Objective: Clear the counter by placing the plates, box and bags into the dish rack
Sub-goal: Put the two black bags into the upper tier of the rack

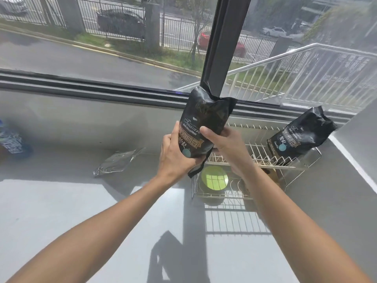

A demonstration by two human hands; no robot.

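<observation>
L hand (pixel 175 158) + R hand (pixel 226 146) both clamped on black bag (pixel 204 127), held above dish rack (pixel 263 158) at 12 o'clock | 2nd bag (pixel 302 135) racked at 2 | risk: soft bag tips off wires if set upright

Black bags (pixel 204 127), green plate (pixel 214 178)

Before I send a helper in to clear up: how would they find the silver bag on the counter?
Start at the wire dish rack below the window. Look left of it along the grey counter, past both hands. The silver bag lies flat there alone, shiny and crinkled, unlike the two black coffee bags: one held, one racked.
</observation>
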